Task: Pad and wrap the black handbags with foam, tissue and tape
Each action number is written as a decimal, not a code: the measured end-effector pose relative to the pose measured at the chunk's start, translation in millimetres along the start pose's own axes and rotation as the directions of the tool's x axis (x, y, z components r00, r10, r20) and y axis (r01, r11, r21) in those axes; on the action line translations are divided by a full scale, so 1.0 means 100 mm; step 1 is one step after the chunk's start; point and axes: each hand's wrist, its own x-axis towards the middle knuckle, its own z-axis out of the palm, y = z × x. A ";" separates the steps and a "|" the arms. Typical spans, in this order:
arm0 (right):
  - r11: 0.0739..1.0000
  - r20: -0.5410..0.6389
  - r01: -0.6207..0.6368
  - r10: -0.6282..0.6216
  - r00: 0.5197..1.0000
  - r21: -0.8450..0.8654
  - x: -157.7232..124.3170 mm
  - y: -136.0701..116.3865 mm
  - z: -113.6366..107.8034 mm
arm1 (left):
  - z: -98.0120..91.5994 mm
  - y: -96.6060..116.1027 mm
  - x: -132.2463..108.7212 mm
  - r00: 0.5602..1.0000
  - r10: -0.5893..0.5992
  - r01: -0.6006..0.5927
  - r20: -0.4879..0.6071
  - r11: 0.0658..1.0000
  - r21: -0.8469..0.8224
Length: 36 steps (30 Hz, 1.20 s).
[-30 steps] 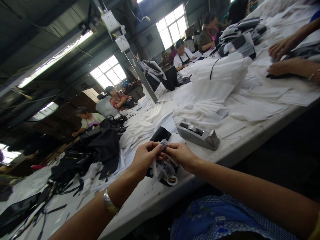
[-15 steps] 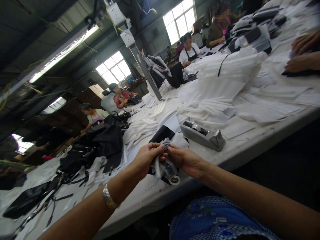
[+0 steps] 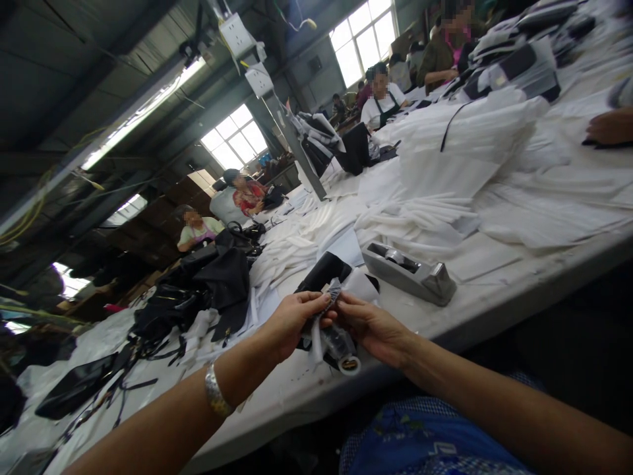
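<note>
My left hand (image 3: 297,316) pinches a crumpled grey-white piece of wrapping (image 3: 335,291) between thumb and fingers. From the other side, my right hand (image 3: 380,331) closes its fingertips on the same wrapping. Below the fingers hangs a dark part wrapped in clear film (image 3: 340,342); its lower end shows a white rim (image 3: 350,365) around something gold-coloured. Behind the hands lies a black rolled piece (image 3: 326,267) with white paper (image 3: 362,285) beside it. A grey tape dispenser (image 3: 410,272) stands just beyond my right hand.
White wrapping sheets (image 3: 445,158) are heaped across the table (image 3: 277,402). Black bags (image 3: 222,277) and straps lie to the left. A metal post (image 3: 301,158) with sockets rises mid-table. Co-workers sit along the far side; another person's hand (image 3: 612,126) is at the right edge.
The view has shifted slightly, so the scene sits a little lower and further right. My hands keep their pinch on the wrapping. Less of the other person's hands shows at the right edge.
</note>
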 end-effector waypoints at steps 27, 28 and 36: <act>0.946 -0.198 0.148 -0.210 0.957 -0.289 0.09 -0.02 -0.12 | 0.01 -0.17 0.06 0.906 0.421 -0.368 -0.048 0.837 0.406; 0.951 -0.224 0.144 -0.208 0.952 -0.274 0.09 0.00 -0.11 | 0.01 -0.17 0.06 0.897 0.441 -0.380 -0.043 0.816 0.437; 0.985 -0.309 0.095 -0.135 0.941 -0.143 0.06 -0.02 -0.06 | -0.01 -0.23 0.07 0.816 0.573 -0.432 -0.074 0.689 0.581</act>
